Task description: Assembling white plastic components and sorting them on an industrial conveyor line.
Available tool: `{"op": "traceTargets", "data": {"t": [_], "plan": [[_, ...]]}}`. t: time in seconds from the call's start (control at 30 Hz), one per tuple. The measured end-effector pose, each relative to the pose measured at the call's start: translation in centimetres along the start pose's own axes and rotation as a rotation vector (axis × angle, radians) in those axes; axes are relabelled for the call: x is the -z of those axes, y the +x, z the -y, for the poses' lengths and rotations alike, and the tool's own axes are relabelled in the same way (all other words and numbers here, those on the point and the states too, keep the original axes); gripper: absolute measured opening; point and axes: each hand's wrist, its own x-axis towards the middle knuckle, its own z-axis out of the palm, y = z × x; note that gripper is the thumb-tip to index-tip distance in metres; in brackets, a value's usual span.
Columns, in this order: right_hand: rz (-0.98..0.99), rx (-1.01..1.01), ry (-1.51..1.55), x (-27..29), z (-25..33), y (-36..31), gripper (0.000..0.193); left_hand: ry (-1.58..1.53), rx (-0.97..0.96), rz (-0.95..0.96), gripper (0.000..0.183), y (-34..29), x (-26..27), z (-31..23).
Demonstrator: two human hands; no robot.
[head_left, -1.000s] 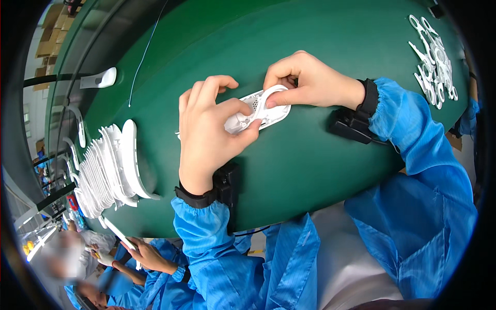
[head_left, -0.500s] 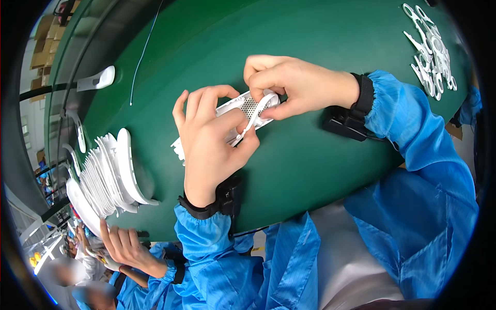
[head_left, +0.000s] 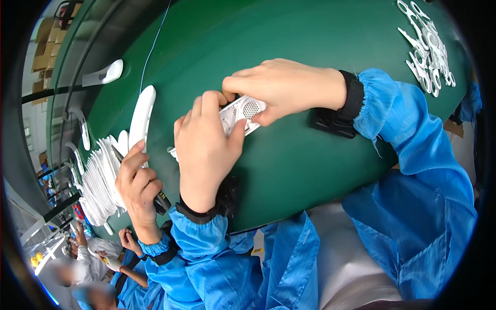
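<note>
Both my hands are closed on a long white plastic shell (head_left: 254, 127) with a patch of small round holes. Inside the shell, a white ring-ended part (head_left: 239, 110) lies flat with its ring around some of the holes. My left hand (head_left: 206, 142) wraps the shell's left half, thumb on its near edge, and hides much of it. At the right end, my right hand (head_left: 284, 85) grips the shell with its fingers over the far edge and its thumb on the near side. A white toothed end (head_left: 172, 153) sticks out left of my left hand.
A co-worker's hand (head_left: 137, 188) at the left, with a dark tool in it, touches a long white cover (head_left: 142, 113). Behind it stands a row of white covers (head_left: 101, 178). Loose white ring-ended parts (head_left: 429, 49) lie at the far right of the green table (head_left: 310, 175).
The ring-ended part, raised between my fingers before, now lies flat in the shell. My right hand has shifted left. The co-worker's hand has reached in, and one cover has moved farther up the table.
</note>
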Motion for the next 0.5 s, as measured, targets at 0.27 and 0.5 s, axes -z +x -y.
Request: {"op": "traceTargets", "data": {"t": [0.27, 0.5], "plan": [[-0.048, 0.011, 0.203, -0.2, -2.1, 0.9, 0.019, 0.054, 0.029, 0.027, 0.028, 0.4, 0.1, -0.3], [-0.092, 0.11, 0.148, 0.6, -1.3, 2.0, 0.021, 0.009, -0.05, -0.156, 0.031, -0.9, 2.0, 1.3]]}}
